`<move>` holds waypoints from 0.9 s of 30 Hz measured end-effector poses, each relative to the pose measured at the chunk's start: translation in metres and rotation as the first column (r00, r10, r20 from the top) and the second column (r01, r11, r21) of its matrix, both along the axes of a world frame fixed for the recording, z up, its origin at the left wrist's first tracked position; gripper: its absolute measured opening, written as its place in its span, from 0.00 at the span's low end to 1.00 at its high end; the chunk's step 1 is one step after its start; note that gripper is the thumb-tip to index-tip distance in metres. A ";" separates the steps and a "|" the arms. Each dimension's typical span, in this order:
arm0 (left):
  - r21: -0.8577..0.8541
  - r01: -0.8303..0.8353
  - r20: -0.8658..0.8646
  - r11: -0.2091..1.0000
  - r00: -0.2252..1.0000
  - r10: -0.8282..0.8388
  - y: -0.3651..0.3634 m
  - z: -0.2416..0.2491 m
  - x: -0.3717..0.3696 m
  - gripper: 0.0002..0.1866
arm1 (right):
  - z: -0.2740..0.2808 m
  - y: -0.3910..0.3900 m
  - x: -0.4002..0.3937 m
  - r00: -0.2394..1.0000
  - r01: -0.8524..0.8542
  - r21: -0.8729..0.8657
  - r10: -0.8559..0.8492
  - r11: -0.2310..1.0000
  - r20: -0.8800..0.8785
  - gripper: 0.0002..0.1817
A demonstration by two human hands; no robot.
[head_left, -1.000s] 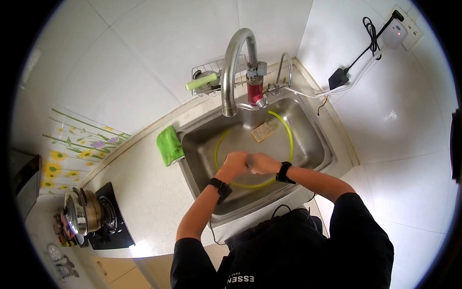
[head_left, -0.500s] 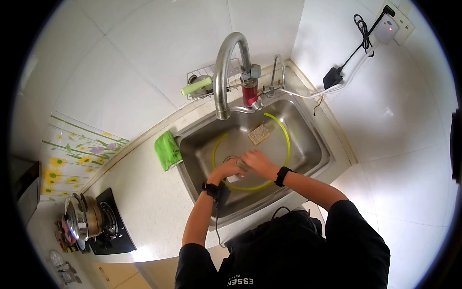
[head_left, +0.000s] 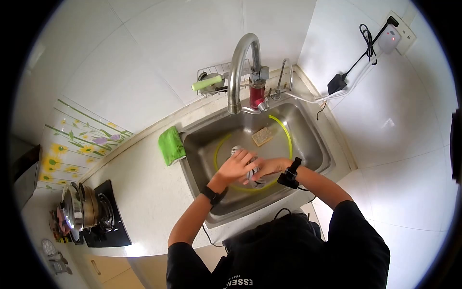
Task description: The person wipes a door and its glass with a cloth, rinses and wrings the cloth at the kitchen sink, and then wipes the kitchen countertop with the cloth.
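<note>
Over the metal sink [head_left: 202, 144], both hands are wrapped round a crumpled white cloth [head_left: 259, 183] with dark markings. My left hand [head_left: 236, 166] is on top with its fingers curled over the bundle, and one end of the cloth pokes out beyond it. Close against it on the right, my right hand [head_left: 270, 167] is bent inward at the wrist and grips the same bundle; its fingertips are mostly hidden. Behind the hands a yellow-green hose [head_left: 288, 135] lies curved in the sink, around a tan sponge-like block [head_left: 262, 137].
The curved faucet [head_left: 236, 72] with a red base rises behind the sink. A green cloth [head_left: 171, 146] lies at the sink's left rim, and a wire rack [head_left: 204, 74] holds a green-handled pan. Pots [head_left: 79, 207] stand on the stove at far left. Cables [head_left: 353, 72] hang at right.
My left hand has turned and come over the top of the cloth, while my right hand has moved lower and bent inward. More of the cloth shows. The view has shifted slightly.
</note>
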State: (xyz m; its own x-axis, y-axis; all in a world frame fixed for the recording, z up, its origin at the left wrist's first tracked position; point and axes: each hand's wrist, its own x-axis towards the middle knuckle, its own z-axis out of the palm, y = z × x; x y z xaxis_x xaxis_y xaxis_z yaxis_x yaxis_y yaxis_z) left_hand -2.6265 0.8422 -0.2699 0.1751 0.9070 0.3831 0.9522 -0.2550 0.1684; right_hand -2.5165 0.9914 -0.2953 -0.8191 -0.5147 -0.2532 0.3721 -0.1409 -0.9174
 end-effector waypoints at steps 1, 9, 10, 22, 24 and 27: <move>0.043 0.023 -0.016 0.999 1.000 -0.023 0.000 0.001 -0.003 0.26 | 0.002 -0.007 0.004 0.996 0.084 -0.119 -0.078 0.989 0.049 0.22; 0.066 0.050 -0.045 0.997 0.998 -0.048 -0.003 -0.010 -0.009 0.28 | 0.012 -0.032 0.010 0.905 0.120 0.205 -0.192 0.971 0.379 0.20; 0.023 0.046 -0.019 0.999 0.999 -0.045 -0.001 -0.020 -0.007 0.29 | -0.014 -0.030 0.009 0.951 0.074 0.307 -0.160 0.949 0.264 0.21; -0.692 -0.322 0.229 0.647 0.752 0.619 0.025 -0.085 0.001 0.12 | -0.069 -0.013 -0.016 0.885 0.446 0.892 0.110 0.071 -0.452 0.07; -0.742 -0.293 0.275 0.603 0.687 0.673 0.030 -0.082 -0.007 0.12 | -0.074 -0.013 -0.027 0.837 0.524 0.852 0.185 -0.006 -0.514 0.05; -0.732 -0.239 0.363 0.638 0.654 0.663 0.031 -0.092 -0.021 0.12 | -0.072 -0.012 -0.036 0.762 0.619 0.784 0.274 -0.044 -0.586 0.02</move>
